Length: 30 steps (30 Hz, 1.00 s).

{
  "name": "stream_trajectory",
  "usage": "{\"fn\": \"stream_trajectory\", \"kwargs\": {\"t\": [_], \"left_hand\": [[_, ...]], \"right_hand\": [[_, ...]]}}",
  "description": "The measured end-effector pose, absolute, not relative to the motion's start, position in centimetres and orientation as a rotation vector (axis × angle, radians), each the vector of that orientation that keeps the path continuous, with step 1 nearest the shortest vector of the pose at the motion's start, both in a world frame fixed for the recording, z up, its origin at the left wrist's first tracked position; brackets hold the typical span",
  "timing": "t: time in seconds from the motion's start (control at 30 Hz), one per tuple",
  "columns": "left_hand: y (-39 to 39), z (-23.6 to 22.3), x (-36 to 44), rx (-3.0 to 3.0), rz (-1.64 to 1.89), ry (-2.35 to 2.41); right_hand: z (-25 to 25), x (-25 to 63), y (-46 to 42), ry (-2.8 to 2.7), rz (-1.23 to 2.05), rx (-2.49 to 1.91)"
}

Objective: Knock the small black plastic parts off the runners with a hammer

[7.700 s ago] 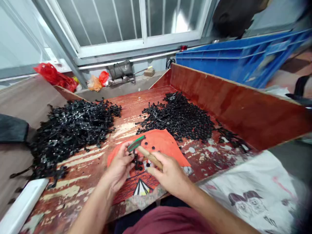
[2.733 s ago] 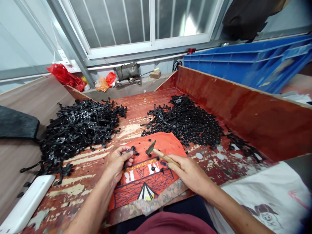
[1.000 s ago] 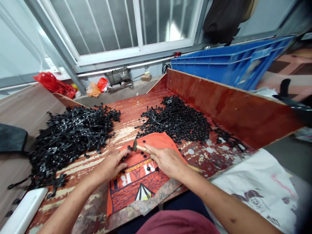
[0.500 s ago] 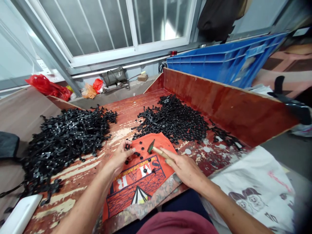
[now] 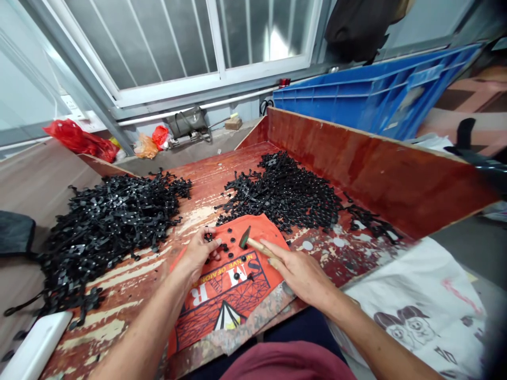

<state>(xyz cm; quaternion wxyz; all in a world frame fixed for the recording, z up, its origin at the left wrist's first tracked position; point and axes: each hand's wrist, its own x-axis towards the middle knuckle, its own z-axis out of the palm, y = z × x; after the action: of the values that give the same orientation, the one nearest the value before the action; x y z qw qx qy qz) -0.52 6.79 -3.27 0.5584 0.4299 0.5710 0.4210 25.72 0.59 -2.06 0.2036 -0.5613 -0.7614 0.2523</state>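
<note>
My right hand (image 5: 299, 272) is wrapped round the wooden handle of a small hammer (image 5: 259, 246). Its dark greenish head hangs just over an orange printed cloth (image 5: 259, 227) spread on the bench. My left hand (image 5: 202, 250) is at the cloth's upper left side, fingers curled round some small black plastic pieces (image 5: 208, 237); their exact shape is partly hidden. Between the two hands, several loose round black pieces (image 5: 231, 255) lie scattered on the cloth. One more black piece (image 5: 236, 276) rests lower down on the printed lettering.
A large heap of black strap-like parts (image 5: 119, 216) covers the bench's left; a second heap (image 5: 285, 192) lies beyond the cloth. A red wooden side board (image 5: 356, 153) borders the right, with a blue crate (image 5: 340, 100) behind. A white object (image 5: 37, 345) lies front left.
The left fingers have shifted slightly around the black pieces, and a piece near the fingertips has moved. My right hand and the hammer stay nearly in place. The camera view has shifted a little.
</note>
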Motion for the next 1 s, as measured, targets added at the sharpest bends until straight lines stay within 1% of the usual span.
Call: {"fn": "stream_trajectory", "kwargs": {"t": [0.43,0.7,1.0], "left_hand": [[6.1,-4.4,0.1,0.987,1.13,1.426],[6.2,-4.7,-0.7,0.865,1.127,1.392],[6.0,-4.9,0.2,0.936,1.194,1.398]], "right_hand": [[-1.8,25.6,0.8,-2.233,0.647,-1.579],[-2.0,25.5,0.8,-2.229,0.627,-1.572],[-2.5,25.7,0.8,-2.233,0.625,-1.636]]}}
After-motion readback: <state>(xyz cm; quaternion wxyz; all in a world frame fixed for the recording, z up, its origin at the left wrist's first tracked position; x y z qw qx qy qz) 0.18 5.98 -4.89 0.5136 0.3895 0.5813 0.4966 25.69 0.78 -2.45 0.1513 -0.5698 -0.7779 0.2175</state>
